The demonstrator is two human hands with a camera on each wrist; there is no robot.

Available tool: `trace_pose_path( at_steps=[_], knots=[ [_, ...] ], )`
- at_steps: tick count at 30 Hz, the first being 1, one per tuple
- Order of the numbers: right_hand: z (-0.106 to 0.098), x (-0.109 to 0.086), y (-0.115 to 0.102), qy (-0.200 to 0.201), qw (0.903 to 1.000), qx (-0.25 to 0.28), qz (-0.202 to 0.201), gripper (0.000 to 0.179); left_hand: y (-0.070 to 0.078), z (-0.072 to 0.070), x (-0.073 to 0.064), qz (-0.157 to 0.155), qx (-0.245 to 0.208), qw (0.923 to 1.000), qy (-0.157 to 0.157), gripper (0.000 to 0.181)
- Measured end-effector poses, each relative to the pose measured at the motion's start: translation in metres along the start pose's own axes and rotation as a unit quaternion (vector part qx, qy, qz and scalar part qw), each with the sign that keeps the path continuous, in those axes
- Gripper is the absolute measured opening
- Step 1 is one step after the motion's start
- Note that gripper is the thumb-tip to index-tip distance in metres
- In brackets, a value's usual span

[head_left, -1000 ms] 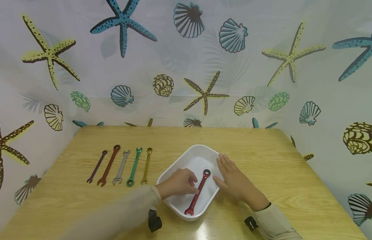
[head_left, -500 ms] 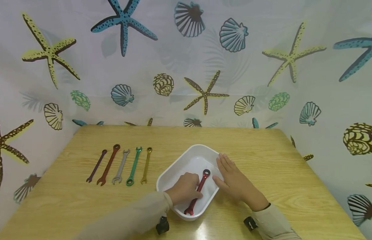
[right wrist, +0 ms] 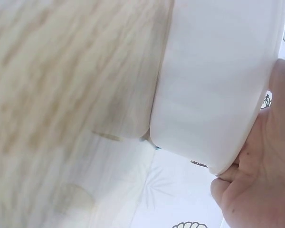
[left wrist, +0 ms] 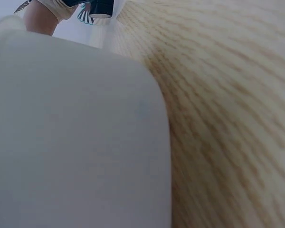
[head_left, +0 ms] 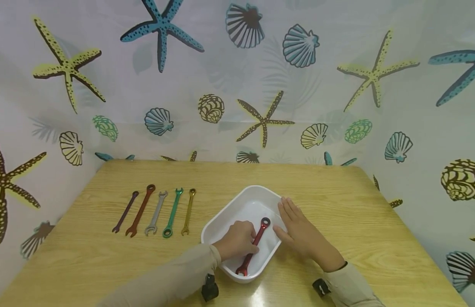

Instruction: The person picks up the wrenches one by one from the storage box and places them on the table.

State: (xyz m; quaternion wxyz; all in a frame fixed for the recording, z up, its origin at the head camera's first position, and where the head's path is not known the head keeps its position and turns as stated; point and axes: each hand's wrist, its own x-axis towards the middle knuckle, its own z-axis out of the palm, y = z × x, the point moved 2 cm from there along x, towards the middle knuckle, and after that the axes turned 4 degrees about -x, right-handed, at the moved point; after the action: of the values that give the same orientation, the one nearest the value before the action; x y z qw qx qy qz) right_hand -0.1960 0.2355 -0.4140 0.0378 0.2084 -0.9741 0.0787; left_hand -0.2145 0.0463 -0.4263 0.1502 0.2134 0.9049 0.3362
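Note:
A red combination wrench (head_left: 245,265) lies slanted in a white tray (head_left: 221,214), its ring end toward the back. My left hand (head_left: 237,240) reaches into the tray and grips this wrench around the middle of its shank, thumb on the near side. My right hand (head_left: 304,232) rests on the tray's right rim with straight fingers and the thumb spread over the inside. In the left wrist view, the tray wall (left wrist: 80,133) hides the left hand and the wrench. The right wrist view has the right hand (right wrist: 261,166) at the tray's edge.
Left of the tray, several wrenches lie in a row on the wooden table (head_left: 318,183): purple (head_left: 125,212), dark red (head_left: 140,211), silver (head_left: 156,213), green (head_left: 173,213) and gold (head_left: 189,212). A patterned curtain (head_left: 222,140) hangs behind and at both sides.
My left hand has moved right and closed its fingers around the red wrench, which stays in place in the tray. The right hand has kept its place on the rim.

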Motion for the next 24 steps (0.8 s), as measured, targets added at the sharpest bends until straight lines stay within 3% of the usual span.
trace_pose_path(
  at_steps=[12,24],
  knots=[
    [0.0020,0.0002,0.0009,0.004,1.0000,0.000,-0.003,0.067,-0.0035,0.0018,0.0019,-0.023,-0.030,0.9993,0.008,0.026],
    [0.0008,-0.0007,0.0010,0.004,1.0000,0.007,-0.002,0.066,-0.0054,0.0031,0.0060,-0.031,-0.091,0.9953,-0.013,0.024]
  ],
)
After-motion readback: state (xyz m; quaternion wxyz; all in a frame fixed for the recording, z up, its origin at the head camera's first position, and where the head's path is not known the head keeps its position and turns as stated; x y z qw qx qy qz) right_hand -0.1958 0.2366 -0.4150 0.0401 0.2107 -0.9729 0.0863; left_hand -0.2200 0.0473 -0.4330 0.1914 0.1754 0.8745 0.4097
